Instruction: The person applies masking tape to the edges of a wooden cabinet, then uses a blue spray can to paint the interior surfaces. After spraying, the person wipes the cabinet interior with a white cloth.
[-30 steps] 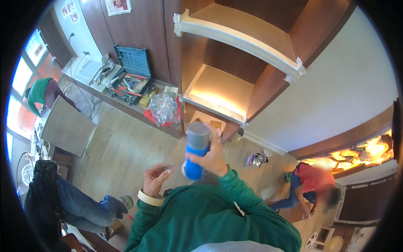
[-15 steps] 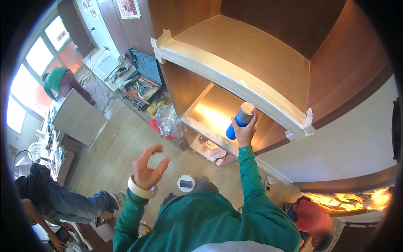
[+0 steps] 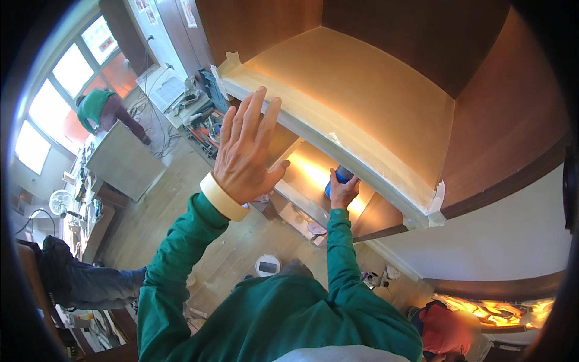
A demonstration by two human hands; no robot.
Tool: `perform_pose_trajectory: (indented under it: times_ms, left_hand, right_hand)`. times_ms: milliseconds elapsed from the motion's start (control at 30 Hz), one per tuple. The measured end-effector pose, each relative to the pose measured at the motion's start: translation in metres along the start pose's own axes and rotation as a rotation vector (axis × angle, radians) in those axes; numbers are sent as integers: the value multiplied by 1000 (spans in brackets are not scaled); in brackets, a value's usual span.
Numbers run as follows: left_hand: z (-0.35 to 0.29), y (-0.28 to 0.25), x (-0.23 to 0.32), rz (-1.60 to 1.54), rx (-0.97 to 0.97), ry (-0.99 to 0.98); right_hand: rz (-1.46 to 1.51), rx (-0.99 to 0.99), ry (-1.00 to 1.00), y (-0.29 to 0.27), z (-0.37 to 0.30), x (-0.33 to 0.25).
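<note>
My left hand (image 3: 244, 160), with a pale band at its wrist, is raised with fingers spread at the cabinet's tape-covered shelf edge (image 3: 356, 154). It holds nothing; whether the fingertips touch the edge I cannot tell. Below that edge, my right hand (image 3: 344, 196) grips a blue cylinder (image 3: 344, 174) with a dark band in the lit lower compartment (image 3: 307, 166). The cylinder's top is hidden behind the shelf edge. Above the edge, a bare curved upper shelf (image 3: 362, 78) spans the brown cabinet.
Left of the cabinet stands a bench with a toolbox (image 3: 211, 87) and loose tools. A person in green (image 3: 99, 108) bends near a pale panel (image 3: 126, 157). Someone's jeans-clad leg (image 3: 99, 286) shows at left, a person in red (image 3: 443, 332) at lower right. A round white container (image 3: 267, 265) stands on the floor.
My left hand has risen forward from over the floor to the shelf edge, its fingers straightening. The right hand has carried the blue cylinder lower, partly under the edge.
</note>
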State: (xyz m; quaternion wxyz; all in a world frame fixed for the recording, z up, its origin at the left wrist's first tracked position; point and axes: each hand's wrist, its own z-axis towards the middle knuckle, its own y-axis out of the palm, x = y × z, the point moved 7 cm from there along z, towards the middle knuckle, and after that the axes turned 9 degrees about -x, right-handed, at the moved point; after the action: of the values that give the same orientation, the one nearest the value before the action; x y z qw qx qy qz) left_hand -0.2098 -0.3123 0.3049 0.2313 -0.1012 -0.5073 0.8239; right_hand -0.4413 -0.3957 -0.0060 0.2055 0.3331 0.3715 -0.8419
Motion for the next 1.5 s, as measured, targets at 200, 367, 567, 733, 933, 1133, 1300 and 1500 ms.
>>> perform_pose_trajectory:
  times_ms: [200, 367, 567, 733, 933, 1133, 1300, 1500]
  left_hand:
    - [6, 10, -1, 29, -1, -30]
    - [7, 8, 22, 19, 1, 67]
    - [3, 2, 43, 2, 43, 206]
    - [-1, -9, -5, 82, 106, 88]
    - [-83, -27, -47, 35, 224, -109]
    - [-297, 104, -107, -238, -346, -729]
    - [-548, 218, -118, -410, -719, -1254]
    - [-807, 234, 1, -379, -1191, -1385]
  right_hand:
    - [-86, 17, -119, 14, -2, 17]
    - [-88, -1, -128, 19, -5, 28]
    - [-36, -25, -74, 20, -11, 31]
    - [91, -66, 11, 10, -10, 23]
    - [89, -29, -89, 2, -17, 25]
    - [90, -50, -100, 6, -20, 7]
    - [57, -64, -48, 2, -16, 17]
    - [130, -119, 30, -1, -16, 17]
